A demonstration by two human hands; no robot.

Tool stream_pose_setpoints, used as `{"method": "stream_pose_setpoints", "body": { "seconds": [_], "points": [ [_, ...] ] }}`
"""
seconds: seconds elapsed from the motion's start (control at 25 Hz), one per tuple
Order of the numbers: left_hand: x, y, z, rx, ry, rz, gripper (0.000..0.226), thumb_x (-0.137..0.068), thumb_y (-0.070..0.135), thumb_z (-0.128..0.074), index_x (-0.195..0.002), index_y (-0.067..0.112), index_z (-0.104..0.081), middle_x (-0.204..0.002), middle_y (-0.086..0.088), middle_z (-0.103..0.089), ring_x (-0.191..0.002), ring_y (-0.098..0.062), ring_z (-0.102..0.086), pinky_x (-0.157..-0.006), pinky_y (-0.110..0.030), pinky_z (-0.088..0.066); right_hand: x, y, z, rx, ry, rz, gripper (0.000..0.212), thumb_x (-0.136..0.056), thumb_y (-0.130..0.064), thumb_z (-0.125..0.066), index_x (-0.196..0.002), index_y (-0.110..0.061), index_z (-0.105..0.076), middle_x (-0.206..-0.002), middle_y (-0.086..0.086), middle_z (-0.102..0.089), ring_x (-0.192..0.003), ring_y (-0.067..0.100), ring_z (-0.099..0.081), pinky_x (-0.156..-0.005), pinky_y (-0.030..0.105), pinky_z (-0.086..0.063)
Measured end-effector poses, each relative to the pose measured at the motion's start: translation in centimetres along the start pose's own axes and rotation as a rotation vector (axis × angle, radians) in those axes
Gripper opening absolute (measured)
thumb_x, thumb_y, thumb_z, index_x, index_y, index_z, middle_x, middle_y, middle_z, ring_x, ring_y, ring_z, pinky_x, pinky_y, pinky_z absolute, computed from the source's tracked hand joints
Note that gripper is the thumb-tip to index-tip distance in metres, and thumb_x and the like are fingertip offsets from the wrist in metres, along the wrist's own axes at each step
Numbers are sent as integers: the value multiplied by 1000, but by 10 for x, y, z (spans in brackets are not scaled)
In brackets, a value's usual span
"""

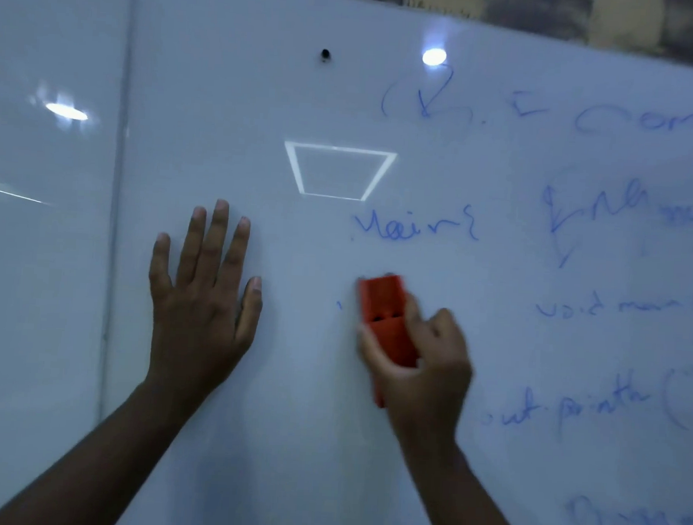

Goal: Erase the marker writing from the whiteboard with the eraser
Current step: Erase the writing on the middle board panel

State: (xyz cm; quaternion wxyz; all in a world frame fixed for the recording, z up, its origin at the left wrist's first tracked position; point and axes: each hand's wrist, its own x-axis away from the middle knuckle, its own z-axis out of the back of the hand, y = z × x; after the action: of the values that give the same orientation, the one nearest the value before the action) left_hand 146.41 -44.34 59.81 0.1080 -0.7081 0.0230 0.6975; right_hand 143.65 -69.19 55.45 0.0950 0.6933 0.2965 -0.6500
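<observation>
On the whiteboard (290, 380), left hand (202, 299) flat with fingers spread, right hand (420, 358) gripping the orange eraser (386, 316).

a single head-worn view is given, faced straight at the whiteboard (338, 241) from close range, tilted slightly so the board's top edge slopes down to the right. both forearms are seen entering from below. blue writing (415, 227) is framed above and right of the fingers (214, 235).
</observation>
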Motion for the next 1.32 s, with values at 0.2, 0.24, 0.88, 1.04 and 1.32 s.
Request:
{"method": "stream_pose_setpoints", "body": {
  "seconds": [0.2, 0.24, 0.88, 1.04, 1.32],
  "points": [
    [2, -3, -3, 2, -21, -5, 67, -108, 38, -34, -168, 11, -23, -177, -13, -13, -164, -30, -12, -130, -61, -12, -14, -45, -32, 45, -75, 357, 56, -83, -60, -72, -115, -14, -74, -78, 1, -51, -67, 20, -47, -63, 39, -44],
    [2, -2, -3, 8, -13, -6, 66, -108, 38, -34, -168, 11, -24, -177, -12, -14, -164, -30, -13, -130, -60, -12, -23, -46, -33, 63, -65, 376, 56, -84, -62, -71, -115, -15, -74, -78, 1, -51, -67, 19, -47, -64, 38, -44],
    [5, 3, -3, -34, 2, 8, 66, -107, 33, -37, -168, 12, -26, -177, -11, -15, -164, -30, -16, -130, -61, -14, -119, 63, 35, 11, 207, -151, 62, -79, -66, -71, -111, -12, -76, -76, 6, -50, -64, 19, -48, -59, 30, -36],
    [8, 9, -5, -32, 41, 29, 65, -106, 34, -36, -167, 12, -29, -176, -11, -18, -163, -32, -20, -129, -62, -16, -91, 4, -5, 9, 77, 28, 56, -77, -59, -71, -115, -18, -76, -77, 0, -48, -65, 22, -52, -61, 37, -46],
    [-6, 1, 7, -78, 75, 13, 61, -101, 39, -45, -153, 10, -55, -160, -17, -48, -142, -39, -49, -107, -59, -35, -77, -73, -46, 120, -102, 476, 63, -84, -69, -62, -124, -22, -68, -85, -4, -54, -73, 14, -50, -69, 36, -49]
  ]
}}
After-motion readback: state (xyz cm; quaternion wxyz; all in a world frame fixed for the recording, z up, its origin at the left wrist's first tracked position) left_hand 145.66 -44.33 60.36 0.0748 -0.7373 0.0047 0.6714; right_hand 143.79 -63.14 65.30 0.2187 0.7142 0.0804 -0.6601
